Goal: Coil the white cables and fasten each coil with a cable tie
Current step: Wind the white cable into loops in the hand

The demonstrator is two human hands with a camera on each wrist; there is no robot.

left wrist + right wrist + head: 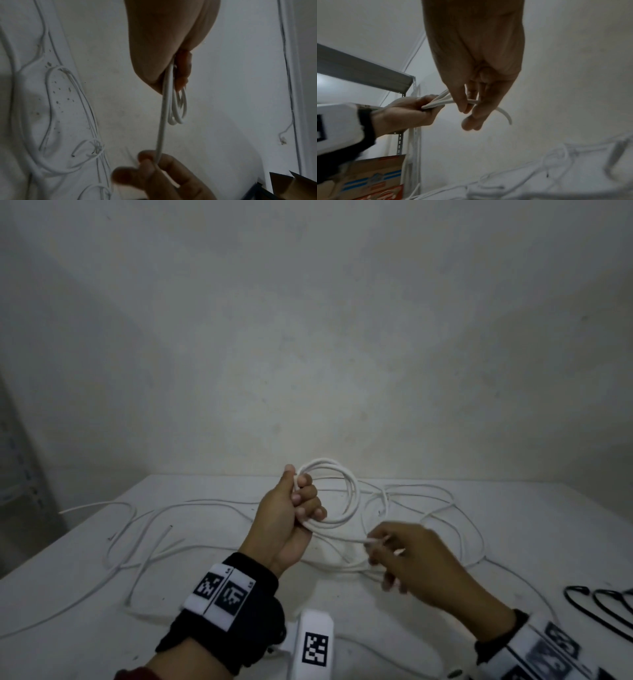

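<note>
Gripping the coil (pixel 337 498) above the table (pixel 239 594), left hand (pixel 291 518) raised; right hand (pixel 421 563) pinches its tail.

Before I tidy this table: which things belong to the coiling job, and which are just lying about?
Job:
- cable coil, gripped by left hand
- its free end, pinched by right hand
- loose white cables
- black cable ties

Lying about:
- cardboard box
- metal shelf

1. The left hand (pixel 291 518) is raised above the middle of the desk (pixel 85 594), with the coil (pixel 337 494) just right of it.
2. The right hand (pixel 421 563) sits nearer and right of the coil.
3. Loose cables (pixel 191 505) spread across the desk behind and beside both hands.
4. Cable ties (pixel 603 606) lie at the desk's right edge.
5. A shelf (pixel 368 73) stands left of the desk.
</note>
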